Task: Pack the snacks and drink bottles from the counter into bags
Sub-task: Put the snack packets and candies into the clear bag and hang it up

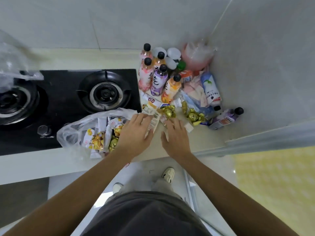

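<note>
A clear plastic bag (73, 132) lies open on the counter's front edge, holding several white and gold snack packets. My left hand (134, 133) rests beside its mouth, fingers closed over pale snack wrappers (153, 120). My right hand (175, 137) lies flat on the counter just right of it, fingers spread over loose packets. Gold-wrapped candies (170, 112) lie scattered beyond both hands. Several drink bottles (157, 80) with black caps stand upright further back. A purple bottle (225, 119) lies on its side by the wall.
A black two-burner gas stove (68, 99) fills the counter to the left. A pink plastic bag (196, 56) sits in the back corner, with a white and blue bottle (210, 89) lying near it. A crumpled clear bag (12, 60) hangs at far left. Walls close the right side.
</note>
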